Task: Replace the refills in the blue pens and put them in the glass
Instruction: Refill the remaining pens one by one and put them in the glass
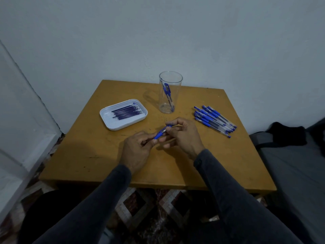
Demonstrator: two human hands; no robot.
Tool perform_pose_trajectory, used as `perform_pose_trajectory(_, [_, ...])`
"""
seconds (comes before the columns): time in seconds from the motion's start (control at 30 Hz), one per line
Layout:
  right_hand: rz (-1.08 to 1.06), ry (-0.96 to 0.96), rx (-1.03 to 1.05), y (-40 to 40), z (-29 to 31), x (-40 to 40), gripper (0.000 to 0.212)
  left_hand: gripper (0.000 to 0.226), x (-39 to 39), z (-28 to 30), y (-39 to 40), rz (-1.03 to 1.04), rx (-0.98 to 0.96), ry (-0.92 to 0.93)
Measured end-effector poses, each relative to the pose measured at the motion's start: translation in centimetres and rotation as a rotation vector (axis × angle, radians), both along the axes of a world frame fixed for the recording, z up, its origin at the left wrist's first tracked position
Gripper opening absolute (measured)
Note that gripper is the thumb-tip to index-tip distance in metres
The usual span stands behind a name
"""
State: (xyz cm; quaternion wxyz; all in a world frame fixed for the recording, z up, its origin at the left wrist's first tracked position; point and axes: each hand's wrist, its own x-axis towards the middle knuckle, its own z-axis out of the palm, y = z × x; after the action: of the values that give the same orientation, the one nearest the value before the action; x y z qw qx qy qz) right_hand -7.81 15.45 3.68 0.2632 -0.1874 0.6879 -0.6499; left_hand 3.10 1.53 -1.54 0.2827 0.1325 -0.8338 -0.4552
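Tabletop: near-left and near-right corners bare. Tray blocks left side, glass stands mid far edge, pen pile crowds right edge; lanes between.

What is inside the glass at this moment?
The glass holds one blue pen, leaning with its capped end up against the wall and its tip near the base. Nothing else shows through the clear sides.

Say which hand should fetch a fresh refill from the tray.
Left, probably. The left hand is on the side of the tray holding the refills; the right hand would have to cross over. Both hands now grip the pen, so the right could keep holding it.
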Motion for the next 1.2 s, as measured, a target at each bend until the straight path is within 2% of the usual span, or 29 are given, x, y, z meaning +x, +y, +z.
perform_pose_trajectory(0.33, [0.014,-0.051,0.019,0.1,0.2,-0.2,0.015,0.026,0.1,0.0,0.0,0.004,-0.06,0.009])
perform_pose_trajectory(0.6, [0.017,-0.078,0.032,-0.3,0.4,-0.1,0.016,0.024,0.1,0.0,0.0,0.019,-0.025,0.005])
perform_pose_trajectory(0.8, [0.014,-0.021,0.04,-0.5,0.5,0.4,0.024,0.022,-0.1,0.3,0.3,0.025,-0.001,-0.026])
perform_pose_trajectory(0.87, [-0.045,0.056,0.047,-0.7,0.5,0.4,0.024,0.026,-0.2,0.5,0.5,0.024,0.03,-0.053])
perform_pose_trajectory(1.0, [-0.303,0.419,0.082,-0.6,2.4,-1.5,0.022,0.037,-0.8,0.7,0.3,0.014,0.065,-0.087])
perform_pose_trajectory(1.1, [-0.472,0.638,0.028,-0.5,5.5,-3.6,0.025,0.041,-2.1,0.4,-0.1,-0.03,-0.183,-0.177])
perform_pose_trajectory(1.2, [-0.574,0.709,-0.053,-1.0,8.0,-5.6,0.025,0.044,-4.1,0.6,0.0,-0.097,-0.363,-0.268])
